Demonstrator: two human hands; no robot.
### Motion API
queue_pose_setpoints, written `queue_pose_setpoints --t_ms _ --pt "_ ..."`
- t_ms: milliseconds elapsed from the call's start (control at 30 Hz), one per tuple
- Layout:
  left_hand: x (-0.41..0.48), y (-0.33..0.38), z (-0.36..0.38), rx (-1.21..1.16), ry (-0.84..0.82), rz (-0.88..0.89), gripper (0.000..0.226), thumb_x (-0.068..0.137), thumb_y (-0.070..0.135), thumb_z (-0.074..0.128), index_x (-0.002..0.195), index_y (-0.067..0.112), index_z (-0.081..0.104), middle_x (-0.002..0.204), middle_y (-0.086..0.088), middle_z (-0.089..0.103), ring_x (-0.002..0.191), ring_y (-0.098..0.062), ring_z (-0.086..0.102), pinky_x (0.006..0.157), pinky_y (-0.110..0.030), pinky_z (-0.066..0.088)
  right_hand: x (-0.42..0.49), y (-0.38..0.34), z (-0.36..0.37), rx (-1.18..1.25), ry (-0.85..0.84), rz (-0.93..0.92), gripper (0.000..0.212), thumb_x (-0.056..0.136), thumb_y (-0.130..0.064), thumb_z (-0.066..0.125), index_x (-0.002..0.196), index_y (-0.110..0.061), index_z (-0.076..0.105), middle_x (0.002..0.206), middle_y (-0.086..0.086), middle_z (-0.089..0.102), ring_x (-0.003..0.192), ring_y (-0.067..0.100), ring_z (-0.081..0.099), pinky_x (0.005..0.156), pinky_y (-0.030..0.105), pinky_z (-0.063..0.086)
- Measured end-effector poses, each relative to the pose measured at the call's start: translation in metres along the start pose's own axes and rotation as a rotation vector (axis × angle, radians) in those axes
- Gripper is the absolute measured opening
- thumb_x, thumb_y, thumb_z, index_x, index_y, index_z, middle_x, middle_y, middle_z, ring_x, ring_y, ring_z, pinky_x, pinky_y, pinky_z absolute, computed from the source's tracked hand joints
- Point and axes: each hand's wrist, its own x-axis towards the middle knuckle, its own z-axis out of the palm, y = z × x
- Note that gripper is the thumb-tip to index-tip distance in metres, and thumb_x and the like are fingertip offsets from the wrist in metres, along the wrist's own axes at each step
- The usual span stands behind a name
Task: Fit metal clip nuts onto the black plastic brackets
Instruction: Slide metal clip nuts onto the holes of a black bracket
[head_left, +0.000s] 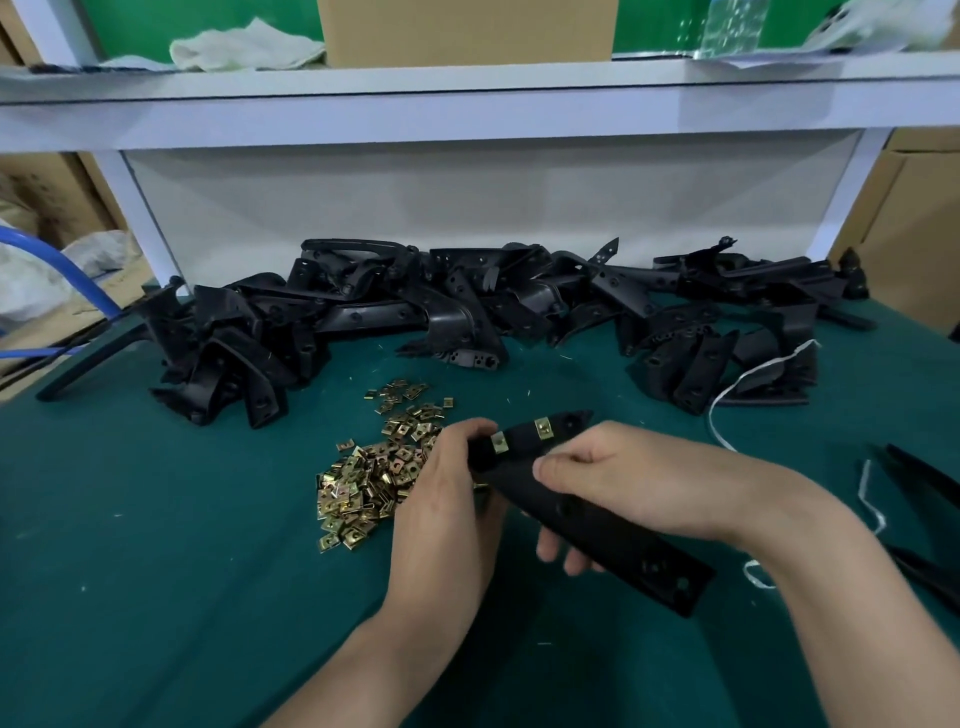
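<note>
The fingers (470, 432) of the left hand (447, 499) are curled round the upper end of a black plastic bracket (618, 540), and their tips lie just beside a brass-coloured clip nut (500, 442) seated on its edge. The right hand (628, 478) holds the same bracket from the other side. Its thumb and forefinger (563, 460) are pinched together against the bracket's face, and its remaining fingers are curled underneath. A second clip nut (543, 429) sits further along the same edge, toward the bracket's pointed tip. The bracket is held off the counter (156, 571) and slants from upper left to lower right between the two hands.

Just left of the left hand, a loose pile of clip nuts (374, 478) lies on the green counter surface. Behind it, a long heap of black brackets (467, 312) stretches across the back of the counter. A white string (727, 395) trails from the right end of the heap. More black parts (924, 493) lie at the right edge. Above, a white shelf (467, 93) carries a cardboard box (467, 26) and a pale cloth (244, 44). A blue hose (67, 265) curves at far left.
</note>
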Motion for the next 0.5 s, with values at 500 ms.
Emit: queue_pose_setpoints --t_ms 500 --pt "0.001 0.006 0.0 0.019 -0.07 -0.045 0.056 0.083 -0.001 0.062 0.108 0.046 0.043 0.102 0.021 0.063 0.089 -0.004 0.058 0.076 -0.035 0.05 0.008 0.049 -0.033 -0.258 0.337 -0.259 0.052 0.089 -0.009 0.068 0.116 -0.053 0.059 0.126 -0.026 0.057 0.098 0.002 0.062 0.087 0.027 0.05"
